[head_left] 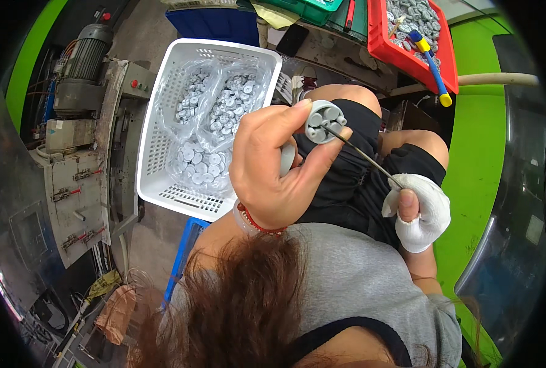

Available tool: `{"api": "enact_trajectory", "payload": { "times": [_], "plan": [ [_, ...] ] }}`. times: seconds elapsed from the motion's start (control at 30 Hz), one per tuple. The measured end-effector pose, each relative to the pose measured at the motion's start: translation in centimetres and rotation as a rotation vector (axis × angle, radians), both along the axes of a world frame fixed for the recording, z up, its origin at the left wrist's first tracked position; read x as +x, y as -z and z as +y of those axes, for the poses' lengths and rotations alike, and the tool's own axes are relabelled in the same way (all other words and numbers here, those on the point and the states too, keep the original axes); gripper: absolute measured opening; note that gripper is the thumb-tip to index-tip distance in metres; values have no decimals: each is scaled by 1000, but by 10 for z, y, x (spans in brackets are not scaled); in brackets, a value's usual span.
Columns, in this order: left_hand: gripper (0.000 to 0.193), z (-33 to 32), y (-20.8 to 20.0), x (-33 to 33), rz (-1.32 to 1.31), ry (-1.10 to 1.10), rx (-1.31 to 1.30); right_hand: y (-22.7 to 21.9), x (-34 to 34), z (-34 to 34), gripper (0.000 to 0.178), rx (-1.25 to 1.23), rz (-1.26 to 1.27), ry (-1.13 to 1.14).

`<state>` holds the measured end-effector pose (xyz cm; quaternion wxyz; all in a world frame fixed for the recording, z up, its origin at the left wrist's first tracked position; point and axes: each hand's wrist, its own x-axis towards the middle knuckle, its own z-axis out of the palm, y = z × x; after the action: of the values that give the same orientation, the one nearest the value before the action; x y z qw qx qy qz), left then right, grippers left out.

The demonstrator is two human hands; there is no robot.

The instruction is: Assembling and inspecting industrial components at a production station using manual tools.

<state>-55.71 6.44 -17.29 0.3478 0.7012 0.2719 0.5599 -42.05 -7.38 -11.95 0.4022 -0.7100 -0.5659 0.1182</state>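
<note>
Between thumb and fingertips, my left hand [270, 162] pinches a round grey part [324, 121] whose face has several round knobs. A second grey disc [287, 158] is tucked against the palm of that hand, partly hidden by the fingers. My right hand [417, 211], in a white glove with the thumb bare, is closed around a thin dark metal rod [371, 161]. The rod slants up to the left, and its tip meets the knobbed face near the middle. Its handle end is hidden inside the gloved fist.
At left, a white plastic basket [156, 147] holds clear bags of small grey discs [202, 162]. A red bin [380, 43] of grey parts stands at upper right, with a blue and yellow tool [433, 70] across its edge. Machinery [79, 135] lines the far left.
</note>
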Motion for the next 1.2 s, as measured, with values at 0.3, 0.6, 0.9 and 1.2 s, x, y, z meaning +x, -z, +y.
{"api": "enact_trajectory", "payload": {
  "times": [0.3, 0.6, 0.9, 1.2],
  "plan": [
    [41, 9, 11, 1, -53, 31, -363, 31, 8, 32, 40, 165, 616, 351],
    [40, 11, 18, -9, -136, 214, -882, 163, 113, 203, 18, 235, 1591, 574],
    [44, 17, 23, -1, -164, 276, -1003, 198, 195, 249, 37, -71, 1506, 531],
    [47, -1, 20, 13, -35, 216, -474, 56, 28, 71, 43, -95, 915, -102]
  ]
}}
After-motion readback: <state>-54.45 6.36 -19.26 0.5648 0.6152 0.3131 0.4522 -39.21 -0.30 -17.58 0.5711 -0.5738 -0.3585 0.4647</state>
